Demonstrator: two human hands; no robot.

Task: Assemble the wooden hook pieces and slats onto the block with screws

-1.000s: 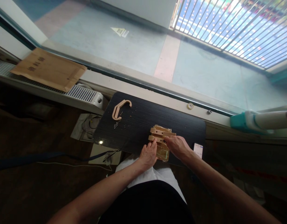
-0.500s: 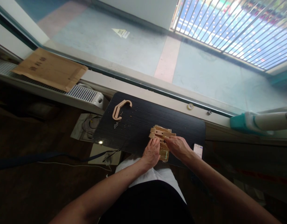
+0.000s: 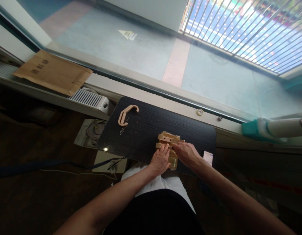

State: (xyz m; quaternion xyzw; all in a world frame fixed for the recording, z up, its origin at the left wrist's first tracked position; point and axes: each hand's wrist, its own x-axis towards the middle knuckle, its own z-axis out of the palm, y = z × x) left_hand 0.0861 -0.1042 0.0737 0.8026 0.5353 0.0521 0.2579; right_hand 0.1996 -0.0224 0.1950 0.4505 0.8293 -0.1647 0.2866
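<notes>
Left hand (image 3: 160,160) lies fingers extended over the lower wooden piece (image 3: 158,145), right hand (image 3: 187,152) curls beside it, pinch unclear; steady pressure against the gold-coloured packet (image 3: 174,160) likely limits slipping.

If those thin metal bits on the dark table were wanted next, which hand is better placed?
Probably the left hand: it is nearer the thin metal bits, which lie toward the left end of the table. The right hand, at the wooden pieces, is farther off and would likely reach past the left.
</notes>
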